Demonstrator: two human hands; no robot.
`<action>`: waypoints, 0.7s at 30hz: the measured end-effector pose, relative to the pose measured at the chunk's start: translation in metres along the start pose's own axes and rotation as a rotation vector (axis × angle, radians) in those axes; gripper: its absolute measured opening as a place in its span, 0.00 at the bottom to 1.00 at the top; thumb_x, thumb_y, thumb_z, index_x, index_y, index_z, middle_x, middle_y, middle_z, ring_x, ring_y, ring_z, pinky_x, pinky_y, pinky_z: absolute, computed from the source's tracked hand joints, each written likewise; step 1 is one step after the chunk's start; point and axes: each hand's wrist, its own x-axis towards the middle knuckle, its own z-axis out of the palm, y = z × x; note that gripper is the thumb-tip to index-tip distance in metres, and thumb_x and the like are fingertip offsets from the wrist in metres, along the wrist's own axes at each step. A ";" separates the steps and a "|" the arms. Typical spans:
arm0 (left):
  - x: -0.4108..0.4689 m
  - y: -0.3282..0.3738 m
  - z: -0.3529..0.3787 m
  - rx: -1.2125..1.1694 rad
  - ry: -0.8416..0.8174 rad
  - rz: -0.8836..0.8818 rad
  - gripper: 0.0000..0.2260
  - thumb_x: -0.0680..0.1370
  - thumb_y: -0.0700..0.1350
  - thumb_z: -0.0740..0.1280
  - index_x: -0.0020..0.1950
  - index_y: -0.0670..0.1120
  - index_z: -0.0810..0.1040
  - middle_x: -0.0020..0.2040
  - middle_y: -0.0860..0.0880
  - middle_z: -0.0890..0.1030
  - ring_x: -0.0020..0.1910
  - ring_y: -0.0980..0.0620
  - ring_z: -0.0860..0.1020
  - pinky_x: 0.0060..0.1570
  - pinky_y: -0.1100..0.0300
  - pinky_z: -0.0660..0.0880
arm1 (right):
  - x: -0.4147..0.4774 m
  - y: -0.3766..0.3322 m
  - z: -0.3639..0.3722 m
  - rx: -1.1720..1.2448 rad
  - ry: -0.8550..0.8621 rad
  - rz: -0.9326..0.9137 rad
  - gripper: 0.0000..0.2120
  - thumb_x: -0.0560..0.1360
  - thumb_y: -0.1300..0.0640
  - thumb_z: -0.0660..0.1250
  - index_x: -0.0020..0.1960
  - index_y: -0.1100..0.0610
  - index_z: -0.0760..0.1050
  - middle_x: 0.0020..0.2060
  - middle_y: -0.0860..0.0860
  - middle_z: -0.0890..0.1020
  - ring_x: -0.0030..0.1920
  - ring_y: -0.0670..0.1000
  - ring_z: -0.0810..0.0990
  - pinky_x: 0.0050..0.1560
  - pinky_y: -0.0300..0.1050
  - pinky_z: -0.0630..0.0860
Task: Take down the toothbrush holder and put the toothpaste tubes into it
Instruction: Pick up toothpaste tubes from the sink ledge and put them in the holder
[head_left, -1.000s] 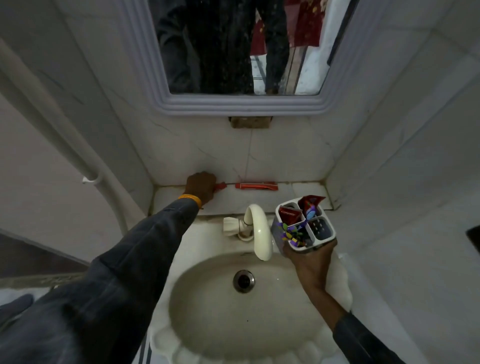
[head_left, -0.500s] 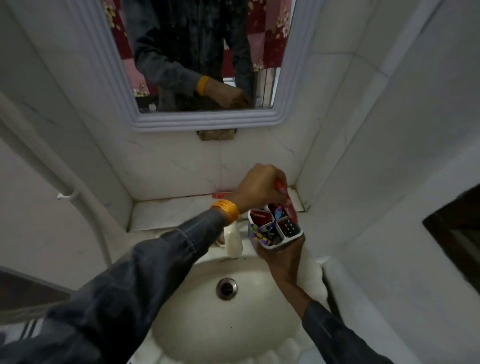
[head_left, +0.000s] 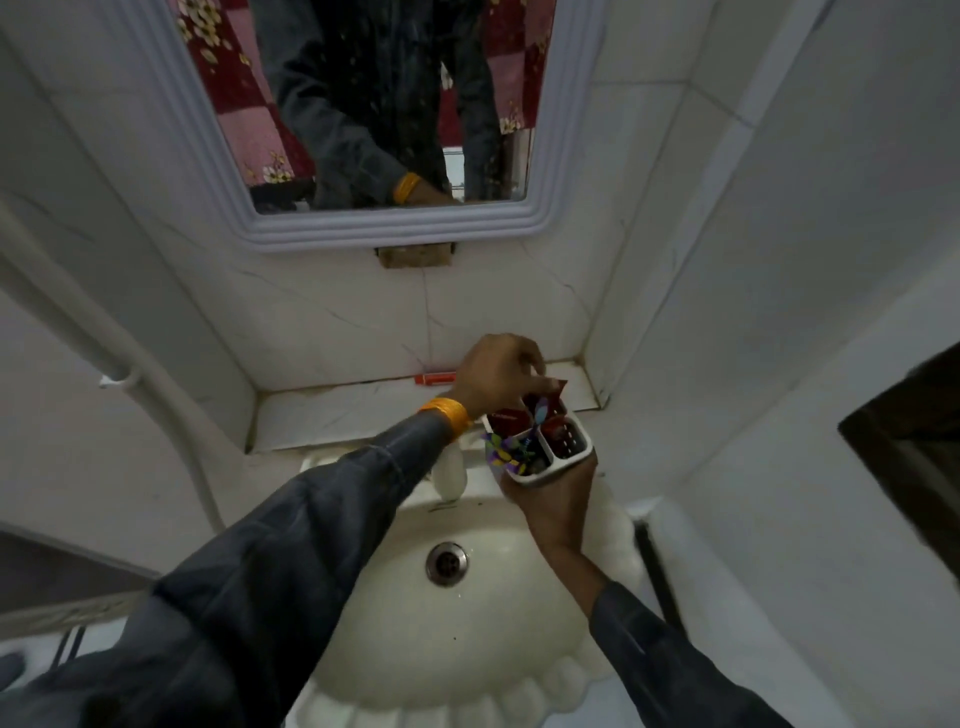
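My right hand (head_left: 556, 499) grips a white toothbrush holder (head_left: 569, 460) with four compartments from below, above the right rim of the sink. Red toothpaste tubes and toothbrushes stand in it. My left hand (head_left: 496, 376) reaches over the holder's back edge, its fingers pinched on the top of a red toothpaste tube (head_left: 555, 391) that stands in a back compartment. Another red toothpaste tube (head_left: 435, 379) lies on the ledge against the wall, partly hidden by my left hand.
A cream sink (head_left: 395, 649) with a drain (head_left: 447, 563) lies below. Its tap (head_left: 450, 470) is partly hidden by my left sleeve. A white marble ledge (head_left: 332, 415) runs behind it. A framed mirror (head_left: 363, 228) hangs above. White pipe (head_left: 156, 410) at left.
My left hand took a red tube from the ledge at the left, carried it right to the holder, and now lowers it into a back compartment. The view tilted up slightly.
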 end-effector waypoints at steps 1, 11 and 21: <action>0.003 -0.016 -0.005 -0.012 0.056 -0.045 0.10 0.74 0.52 0.72 0.47 0.46 0.84 0.45 0.47 0.85 0.43 0.50 0.81 0.46 0.56 0.79 | 0.001 0.000 0.000 0.018 0.010 -0.003 0.53 0.56 0.60 0.92 0.75 0.55 0.70 0.70 0.49 0.82 0.68 0.45 0.83 0.66 0.49 0.84; 0.026 -0.144 0.023 0.323 -0.222 -0.268 0.18 0.78 0.43 0.67 0.67 0.40 0.75 0.65 0.38 0.78 0.65 0.38 0.75 0.64 0.50 0.72 | -0.002 0.001 0.001 0.046 0.029 -0.008 0.55 0.56 0.64 0.92 0.76 0.56 0.67 0.71 0.50 0.80 0.70 0.49 0.82 0.66 0.54 0.84; 0.005 -0.137 0.017 0.399 -0.265 -0.305 0.16 0.75 0.45 0.71 0.59 0.38 0.78 0.60 0.38 0.80 0.59 0.39 0.79 0.58 0.51 0.75 | -0.027 -0.008 -0.004 0.044 -0.004 -0.033 0.55 0.56 0.65 0.91 0.74 0.51 0.65 0.70 0.49 0.79 0.69 0.43 0.81 0.64 0.34 0.81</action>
